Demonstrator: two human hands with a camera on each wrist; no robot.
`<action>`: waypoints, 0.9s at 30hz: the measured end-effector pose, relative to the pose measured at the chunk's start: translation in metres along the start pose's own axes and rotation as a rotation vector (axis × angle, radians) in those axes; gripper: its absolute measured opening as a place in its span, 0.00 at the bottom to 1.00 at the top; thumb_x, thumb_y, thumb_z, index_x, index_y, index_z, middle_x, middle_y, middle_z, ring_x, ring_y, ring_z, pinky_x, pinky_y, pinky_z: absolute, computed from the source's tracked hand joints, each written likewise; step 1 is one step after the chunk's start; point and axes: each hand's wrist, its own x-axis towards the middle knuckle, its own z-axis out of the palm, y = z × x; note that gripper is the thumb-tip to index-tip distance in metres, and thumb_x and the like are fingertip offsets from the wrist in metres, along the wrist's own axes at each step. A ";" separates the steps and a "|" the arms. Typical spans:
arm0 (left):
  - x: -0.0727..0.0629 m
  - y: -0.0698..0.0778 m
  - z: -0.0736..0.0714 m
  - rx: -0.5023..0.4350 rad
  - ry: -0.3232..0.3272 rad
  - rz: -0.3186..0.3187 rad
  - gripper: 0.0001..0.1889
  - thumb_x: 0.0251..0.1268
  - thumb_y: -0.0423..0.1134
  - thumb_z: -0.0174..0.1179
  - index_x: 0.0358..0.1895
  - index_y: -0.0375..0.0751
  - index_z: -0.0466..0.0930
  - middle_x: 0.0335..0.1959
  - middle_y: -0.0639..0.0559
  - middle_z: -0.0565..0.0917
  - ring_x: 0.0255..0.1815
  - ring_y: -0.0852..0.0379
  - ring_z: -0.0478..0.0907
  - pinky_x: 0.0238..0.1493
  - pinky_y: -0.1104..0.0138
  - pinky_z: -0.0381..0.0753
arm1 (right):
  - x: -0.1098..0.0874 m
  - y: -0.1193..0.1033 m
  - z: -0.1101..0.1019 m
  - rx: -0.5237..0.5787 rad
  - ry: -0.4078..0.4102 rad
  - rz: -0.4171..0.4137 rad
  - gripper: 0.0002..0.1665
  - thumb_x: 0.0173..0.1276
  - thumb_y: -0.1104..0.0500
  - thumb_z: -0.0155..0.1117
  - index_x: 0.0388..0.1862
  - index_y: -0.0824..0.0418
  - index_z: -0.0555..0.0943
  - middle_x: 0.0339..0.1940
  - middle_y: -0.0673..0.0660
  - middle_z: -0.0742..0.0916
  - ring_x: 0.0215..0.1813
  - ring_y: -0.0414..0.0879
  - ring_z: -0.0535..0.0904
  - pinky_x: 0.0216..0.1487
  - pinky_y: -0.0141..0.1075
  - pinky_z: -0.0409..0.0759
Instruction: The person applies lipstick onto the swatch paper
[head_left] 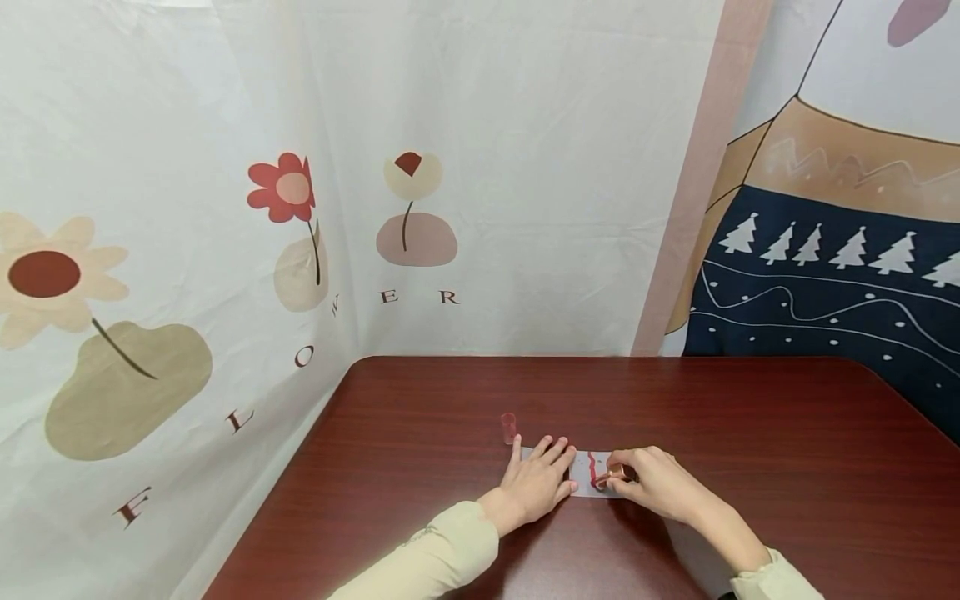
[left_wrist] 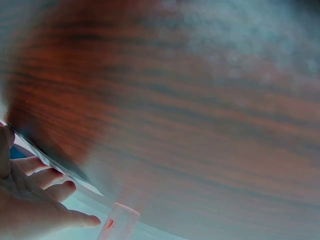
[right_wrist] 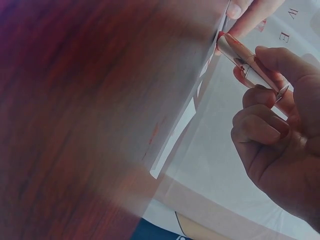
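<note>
A strip of white paper [head_left: 580,468] lies on the table, with a wavy red streak [head_left: 592,467] drawn across it. My left hand [head_left: 532,485] rests on the paper's left part with its fingers spread. In my right hand [head_left: 660,487] a shiny rose-gold lipstick [right_wrist: 252,70] is pinched between thumb and fingers, tilted. Its red tip touches the paper at the lower end of the streak. Just beyond my left little finger is a clear pinkish cap [head_left: 509,428], also visible in the left wrist view near the fingertips.
The dark red-brown wooden table [head_left: 420,433] has rounded far corners. Behind it hangs a white curtain [head_left: 525,167] printed with flowers and letters. A navy cloth [head_left: 825,308] with white trees hangs at the right.
</note>
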 end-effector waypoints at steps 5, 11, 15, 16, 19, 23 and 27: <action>0.000 0.000 0.000 0.003 0.001 0.001 0.27 0.69 0.56 0.45 0.68 0.52 0.65 0.68 0.56 0.65 0.69 0.56 0.57 0.63 0.45 0.53 | -0.001 0.000 0.000 0.002 -0.005 -0.002 0.05 0.59 0.60 0.66 0.33 0.59 0.82 0.23 0.41 0.77 0.23 0.32 0.66 0.21 0.28 0.66; -0.001 0.000 0.000 0.006 0.000 0.002 0.27 0.70 0.56 0.45 0.68 0.52 0.65 0.68 0.56 0.64 0.69 0.56 0.57 0.63 0.45 0.53 | -0.001 0.001 0.001 0.000 -0.003 -0.006 0.04 0.59 0.60 0.66 0.33 0.58 0.81 0.23 0.41 0.77 0.22 0.31 0.66 0.21 0.28 0.65; -0.001 0.000 0.000 0.006 0.002 0.004 0.27 0.70 0.56 0.45 0.68 0.52 0.65 0.68 0.56 0.64 0.69 0.56 0.57 0.63 0.44 0.53 | -0.001 0.001 0.001 0.000 -0.003 -0.006 0.04 0.60 0.60 0.66 0.33 0.58 0.82 0.23 0.41 0.77 0.22 0.31 0.66 0.21 0.28 0.65; -0.001 0.000 0.000 0.006 0.003 0.004 0.27 0.70 0.56 0.45 0.68 0.52 0.65 0.68 0.56 0.64 0.69 0.56 0.57 0.63 0.44 0.53 | -0.001 0.000 0.001 0.000 -0.003 -0.006 0.04 0.60 0.60 0.66 0.33 0.59 0.82 0.23 0.41 0.77 0.22 0.31 0.66 0.21 0.28 0.66; 0.000 0.000 0.000 0.005 0.002 0.003 0.27 0.70 0.56 0.45 0.68 0.52 0.65 0.68 0.56 0.64 0.69 0.56 0.57 0.63 0.45 0.53 | -0.001 0.000 0.000 -0.005 -0.001 -0.010 0.04 0.59 0.60 0.66 0.33 0.59 0.82 0.24 0.42 0.78 0.23 0.32 0.67 0.22 0.28 0.66; 0.000 0.000 -0.001 0.003 -0.005 0.001 0.27 0.70 0.56 0.45 0.68 0.52 0.64 0.69 0.56 0.64 0.70 0.56 0.56 0.64 0.45 0.52 | -0.001 -0.001 0.000 -0.011 0.001 -0.012 0.05 0.59 0.60 0.66 0.33 0.60 0.82 0.24 0.42 0.79 0.23 0.32 0.67 0.23 0.29 0.67; 0.000 0.000 -0.001 0.008 -0.009 -0.001 0.27 0.70 0.57 0.44 0.69 0.52 0.64 0.69 0.56 0.64 0.70 0.56 0.56 0.64 0.45 0.52 | -0.002 -0.002 0.000 -0.013 0.001 -0.011 0.04 0.59 0.60 0.66 0.33 0.59 0.82 0.23 0.41 0.78 0.22 0.31 0.66 0.22 0.29 0.66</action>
